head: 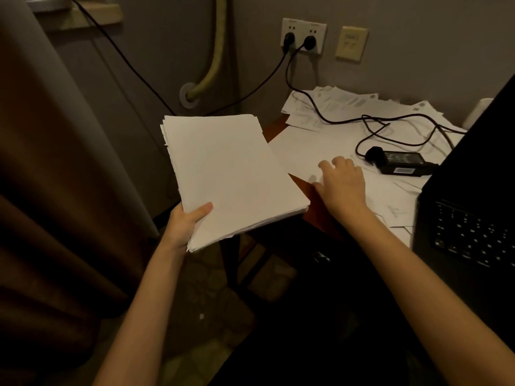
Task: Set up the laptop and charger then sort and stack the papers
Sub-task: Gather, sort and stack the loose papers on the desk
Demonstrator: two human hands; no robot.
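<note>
Off the bench's left edge we hold a thick stack of papers (231,174) in our left hand (185,222), thumb on top and the other fingers hidden underneath, so the stack is pinched near its lower corner and tilts slightly. Our right hand (342,182) rests on the loose sheets (306,151) spread over the bench (315,207), its fingers bent and slightly apart, pressing down on the top sheet; whether they have caught an edge we cannot tell. Just beyond that hand lies the charger brick (401,162), on the papers, its cable (328,118) running up to a wall socket (303,36). The open laptop (473,218) sits at the right edge, partly over more sheets

We judge the laptop and charger to be set up and the gathering of papers to be under way. To do this step well, we should slide one sheet toward the bench's edge with flat fingertips until a corner overhangs, then pinch it and lay it squarely on the stack. The stack looks heavy for a corner grip, so supporting it further underneath would stop it sagging or fanning. Sheets under the brick and cable should be freed by lifting those things, not tugging
</note>
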